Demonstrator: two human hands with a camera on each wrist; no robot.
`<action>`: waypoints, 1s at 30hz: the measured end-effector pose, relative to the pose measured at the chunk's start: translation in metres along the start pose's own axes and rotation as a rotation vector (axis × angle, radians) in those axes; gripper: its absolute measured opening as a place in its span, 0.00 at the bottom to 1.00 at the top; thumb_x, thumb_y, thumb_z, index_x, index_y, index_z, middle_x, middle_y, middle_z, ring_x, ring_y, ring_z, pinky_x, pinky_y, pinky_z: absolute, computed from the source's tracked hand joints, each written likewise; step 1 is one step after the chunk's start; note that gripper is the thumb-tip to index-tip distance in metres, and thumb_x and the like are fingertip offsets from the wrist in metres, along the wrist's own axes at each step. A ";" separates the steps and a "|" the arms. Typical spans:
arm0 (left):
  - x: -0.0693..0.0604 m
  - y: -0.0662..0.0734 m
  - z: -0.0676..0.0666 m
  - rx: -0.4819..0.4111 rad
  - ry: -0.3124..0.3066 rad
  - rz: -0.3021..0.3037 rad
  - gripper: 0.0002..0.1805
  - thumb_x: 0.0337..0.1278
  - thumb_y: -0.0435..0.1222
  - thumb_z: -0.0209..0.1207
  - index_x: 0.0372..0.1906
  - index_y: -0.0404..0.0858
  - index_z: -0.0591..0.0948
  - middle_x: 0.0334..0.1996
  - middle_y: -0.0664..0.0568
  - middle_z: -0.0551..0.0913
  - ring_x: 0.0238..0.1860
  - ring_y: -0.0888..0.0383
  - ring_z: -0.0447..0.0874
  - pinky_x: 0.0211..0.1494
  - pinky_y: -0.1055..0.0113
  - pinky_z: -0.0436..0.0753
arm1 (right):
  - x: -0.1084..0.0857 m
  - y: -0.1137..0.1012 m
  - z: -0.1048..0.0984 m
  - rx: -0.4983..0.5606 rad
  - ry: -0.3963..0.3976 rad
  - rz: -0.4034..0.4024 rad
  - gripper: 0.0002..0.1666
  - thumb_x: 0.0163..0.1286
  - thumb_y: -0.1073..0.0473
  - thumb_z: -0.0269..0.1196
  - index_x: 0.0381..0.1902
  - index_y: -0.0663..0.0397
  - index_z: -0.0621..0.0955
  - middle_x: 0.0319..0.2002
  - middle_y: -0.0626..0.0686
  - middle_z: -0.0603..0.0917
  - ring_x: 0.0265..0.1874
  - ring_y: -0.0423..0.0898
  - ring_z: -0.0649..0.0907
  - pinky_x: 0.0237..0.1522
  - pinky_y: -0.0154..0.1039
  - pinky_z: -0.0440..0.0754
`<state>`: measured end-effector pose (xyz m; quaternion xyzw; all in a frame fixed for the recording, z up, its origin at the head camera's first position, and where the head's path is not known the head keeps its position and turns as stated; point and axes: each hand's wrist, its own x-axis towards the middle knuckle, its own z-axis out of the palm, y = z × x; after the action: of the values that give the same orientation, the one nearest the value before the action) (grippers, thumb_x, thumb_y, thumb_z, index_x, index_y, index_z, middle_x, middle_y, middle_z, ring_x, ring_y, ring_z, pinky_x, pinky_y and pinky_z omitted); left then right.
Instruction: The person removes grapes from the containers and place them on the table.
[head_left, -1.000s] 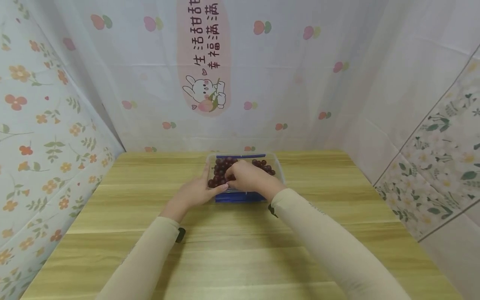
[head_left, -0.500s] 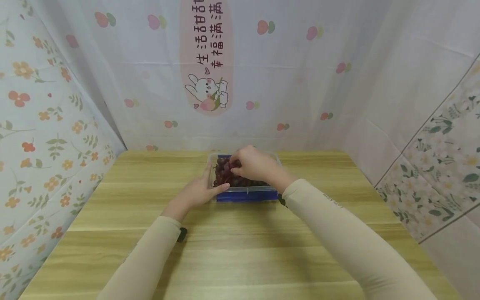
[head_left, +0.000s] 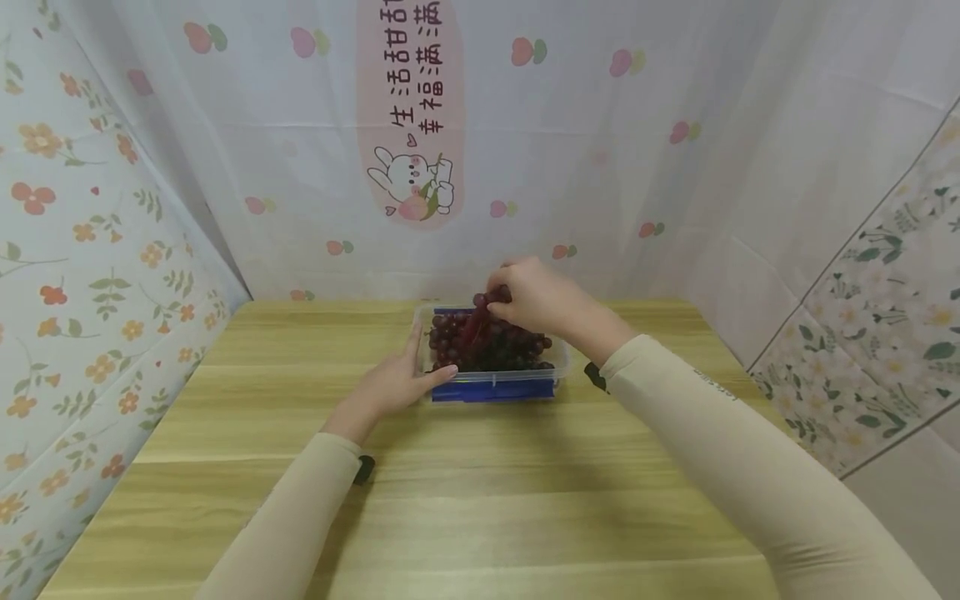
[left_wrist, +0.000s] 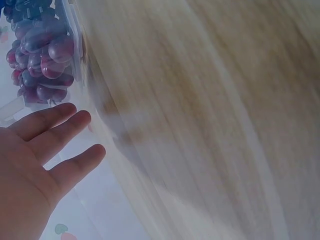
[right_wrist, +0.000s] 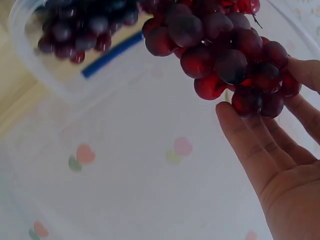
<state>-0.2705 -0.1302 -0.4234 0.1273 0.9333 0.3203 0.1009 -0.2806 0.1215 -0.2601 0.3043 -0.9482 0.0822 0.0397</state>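
Observation:
My right hand [head_left: 551, 302] holds a bunch of dark red grapes [right_wrist: 220, 55] by one end between thumb and fingers. The bunch hangs above a clear plastic box [head_left: 558, 354]; whether its lower end touches the fruit inside is hard to tell. More dark grapes [head_left: 445, 333] lie in the box. My left hand [head_left: 390, 385] is at the box's front left corner, thumb on the front rim and a finger along the left side. In the left wrist view the fingers [left_wrist: 65, 172] of that hand are straight, beside the box wall.
The box stands on a wood-grain table [head_left: 480, 483] near its back edge. Blue strips [head_left: 487, 390] mark the box's sides. A printed white curtain [head_left: 322, 167] hangs right behind, and patterned cloths [head_left: 97, 317] flank the table left and right.
My right hand has risen out of the box and moved up and right, lifting the bunch of grapes. My left hand has stayed at the box corner.

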 end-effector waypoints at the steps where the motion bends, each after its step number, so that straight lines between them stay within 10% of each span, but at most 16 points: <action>1: 0.000 0.000 0.000 0.004 0.004 -0.001 0.65 0.68 0.72 0.55 0.84 0.57 0.20 0.25 0.51 0.88 0.26 0.55 0.85 0.43 0.57 0.81 | -0.001 0.002 -0.005 0.000 0.019 0.003 0.14 0.76 0.56 0.69 0.53 0.57 0.89 0.52 0.57 0.88 0.46 0.51 0.88 0.50 0.47 0.88; 15: 0.001 0.000 0.000 0.021 0.013 -0.021 0.64 0.67 0.73 0.54 0.83 0.61 0.18 0.26 0.51 0.88 0.25 0.53 0.84 0.35 0.58 0.79 | -0.027 0.061 -0.064 -0.041 0.100 0.161 0.14 0.76 0.57 0.66 0.50 0.62 0.88 0.50 0.64 0.87 0.50 0.60 0.85 0.54 0.57 0.84; 30: 0.003 -0.001 0.002 0.021 0.026 -0.019 0.65 0.66 0.74 0.55 0.84 0.60 0.21 0.27 0.50 0.87 0.24 0.53 0.82 0.32 0.58 0.77 | -0.054 0.127 -0.027 -0.063 -0.018 0.246 0.15 0.75 0.58 0.66 0.49 0.64 0.88 0.46 0.65 0.90 0.45 0.60 0.87 0.51 0.59 0.84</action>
<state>-0.2730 -0.1295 -0.4259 0.1154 0.9391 0.3109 0.0905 -0.3102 0.2585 -0.2574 0.1852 -0.9808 0.0540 0.0302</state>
